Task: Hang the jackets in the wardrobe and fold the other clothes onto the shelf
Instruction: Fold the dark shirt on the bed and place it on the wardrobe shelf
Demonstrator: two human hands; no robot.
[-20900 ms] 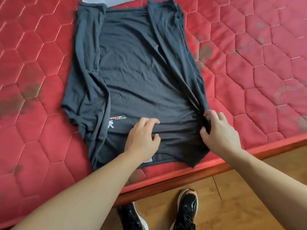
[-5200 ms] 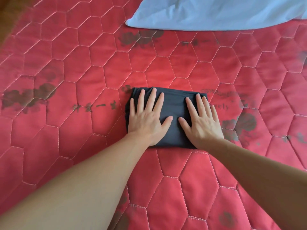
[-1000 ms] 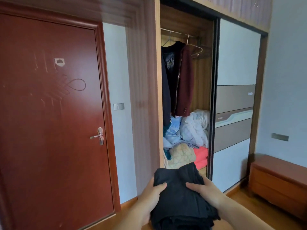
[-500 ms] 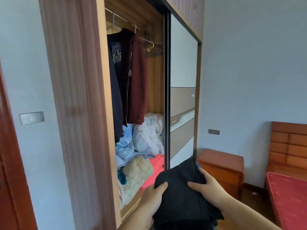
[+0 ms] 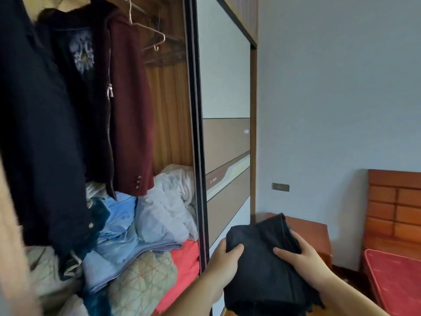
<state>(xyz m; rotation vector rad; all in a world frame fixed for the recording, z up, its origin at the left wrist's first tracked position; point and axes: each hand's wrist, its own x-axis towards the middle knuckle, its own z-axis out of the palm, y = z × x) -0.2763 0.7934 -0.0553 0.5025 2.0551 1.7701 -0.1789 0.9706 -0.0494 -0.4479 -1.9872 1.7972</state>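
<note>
**Folded dark garment carried in both hands at the open wardrobe**

The left hand holds the near-left edge of the folded dark garment, thumb curled over the top and the other fingers hidden beneath the cloth. The right hand clasps the right side, thumb lying across the top surface and fingers wrapped round the far edge. So each grip is closed round the cloth. The bundle is held in the air between the two hands, low in the view, in front of the sliding door's lower panels and just right of the dark door frame. Its near edge hangs loose and slightly ragged.

To the left, the wardrobe stands open. A maroon jacket hangs from the rail, beside a black zipped jacket with a pale printed motif, and a dark navy coat hangs nearest the camera. A bare wire hanger hangs at the right end of the rail. Under the jackets, the shelf carries a loose heap: a white bundle against the frame, light blue fabric beside it, a patterned beige quilt in front, and a red piece at the right edge.

At the right, a wooden bedside cabinet stands against the pale wall, with the wooden headboard and red mattress beyond it.
</note>
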